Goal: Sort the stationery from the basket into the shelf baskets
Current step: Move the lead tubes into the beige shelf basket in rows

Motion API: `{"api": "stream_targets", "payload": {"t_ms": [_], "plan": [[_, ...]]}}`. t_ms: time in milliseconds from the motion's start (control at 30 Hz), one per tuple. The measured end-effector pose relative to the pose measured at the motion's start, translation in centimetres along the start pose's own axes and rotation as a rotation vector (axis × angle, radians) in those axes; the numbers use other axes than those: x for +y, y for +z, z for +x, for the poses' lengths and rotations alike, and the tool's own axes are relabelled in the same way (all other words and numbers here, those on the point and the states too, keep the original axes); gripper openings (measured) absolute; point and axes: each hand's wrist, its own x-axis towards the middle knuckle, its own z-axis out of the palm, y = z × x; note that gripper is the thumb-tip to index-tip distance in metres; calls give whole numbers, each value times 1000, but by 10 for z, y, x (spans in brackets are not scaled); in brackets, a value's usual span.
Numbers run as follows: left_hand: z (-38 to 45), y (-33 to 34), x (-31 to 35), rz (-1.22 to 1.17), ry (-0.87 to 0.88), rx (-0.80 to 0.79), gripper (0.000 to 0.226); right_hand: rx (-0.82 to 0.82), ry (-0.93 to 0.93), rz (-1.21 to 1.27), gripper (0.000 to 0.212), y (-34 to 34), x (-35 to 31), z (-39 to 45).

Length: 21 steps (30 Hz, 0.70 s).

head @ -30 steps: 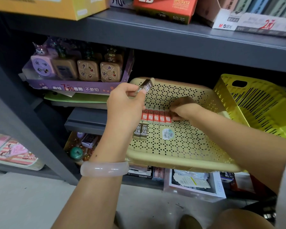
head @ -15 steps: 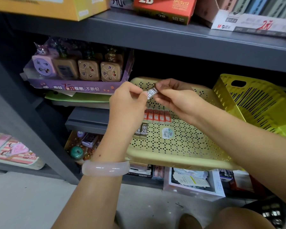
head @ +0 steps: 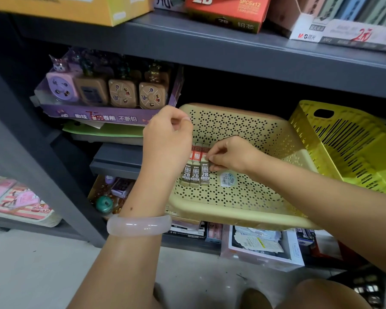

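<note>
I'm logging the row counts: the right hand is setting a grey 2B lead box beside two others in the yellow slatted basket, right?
Not quite. The head view shows the right hand setting the grey 2B box beside two others in the beige perforated basket. The yellow slatted basket stands to the right of it.
</note>
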Motion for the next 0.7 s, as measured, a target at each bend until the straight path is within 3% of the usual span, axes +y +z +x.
{"api": "stream_targets", "payload": {"t_ms": [100,233,533,700], "plan": [[0,0,0,1,12,1,25,-40,-2,-48,8,2,-1,-5],[-1,1,0,11,19,-2,26,-59,-22,-157,24,7,-2,-6],[0,2,-1,11,12,-9,18,-109,63,-65,18,11,-2,-8],[-1,2,0,15,8,-14,25,-114,24,-55,17,5,-2,-10]]}}
